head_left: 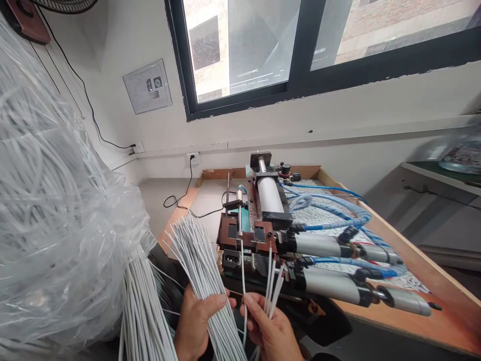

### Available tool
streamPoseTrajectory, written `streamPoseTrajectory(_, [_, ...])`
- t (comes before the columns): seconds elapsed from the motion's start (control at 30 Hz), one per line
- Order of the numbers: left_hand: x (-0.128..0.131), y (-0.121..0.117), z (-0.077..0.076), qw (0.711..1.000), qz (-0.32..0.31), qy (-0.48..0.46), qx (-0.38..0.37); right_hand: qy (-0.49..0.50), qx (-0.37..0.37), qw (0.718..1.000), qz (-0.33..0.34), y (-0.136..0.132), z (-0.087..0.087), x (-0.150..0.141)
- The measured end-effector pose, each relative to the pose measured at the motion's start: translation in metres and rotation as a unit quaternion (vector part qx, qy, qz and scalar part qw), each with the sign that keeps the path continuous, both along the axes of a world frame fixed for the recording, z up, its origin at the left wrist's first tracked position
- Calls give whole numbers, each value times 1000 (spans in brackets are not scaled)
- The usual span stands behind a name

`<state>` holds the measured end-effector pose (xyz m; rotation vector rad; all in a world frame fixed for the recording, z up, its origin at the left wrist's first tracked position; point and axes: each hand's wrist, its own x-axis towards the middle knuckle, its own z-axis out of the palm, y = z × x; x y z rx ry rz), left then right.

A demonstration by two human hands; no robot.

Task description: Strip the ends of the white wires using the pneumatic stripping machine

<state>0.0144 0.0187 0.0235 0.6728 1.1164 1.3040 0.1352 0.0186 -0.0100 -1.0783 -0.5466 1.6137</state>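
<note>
My left hand (pixel 197 321) is wrapped round a thick bundle of thin white wires (pixel 199 260) that fans upward to the left of the machine. My right hand (pixel 268 328) pinches a few separate white wires (pixel 271 283), whose tips point up at the front of the machine. One more single wire runs up between my two hands toward the machine's slot. The pneumatic machine (pixel 263 220) has a white cylinder, a rusty brown front block and grey cylinders lying to the right.
A large clear plastic bag full of white wires (pixel 52 220) fills the left. More wires hang below it (pixel 145 311). Blue air hoses (pixel 330 205) coil over the wooden table (pixel 413 260). A black power cord (pixel 180 198) runs to a wall socket. A window is above.
</note>
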Motion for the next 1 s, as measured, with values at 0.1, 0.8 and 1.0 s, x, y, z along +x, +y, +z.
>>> streamPoseTrajectory(0.1, [1, 0, 1, 1000, 4, 16, 9, 10, -7, 1000, 9, 3, 7, 2])
streamPoseTrajectory(0.8, [1, -2, 2, 998, -31, 32, 39, 1, -21, 1000, -10, 0, 7, 0])
streamPoseTrajectory(1.0, [1, 0, -2, 999, -13, 48, 22, 29, -26, 999, -11, 7, 17, 4])
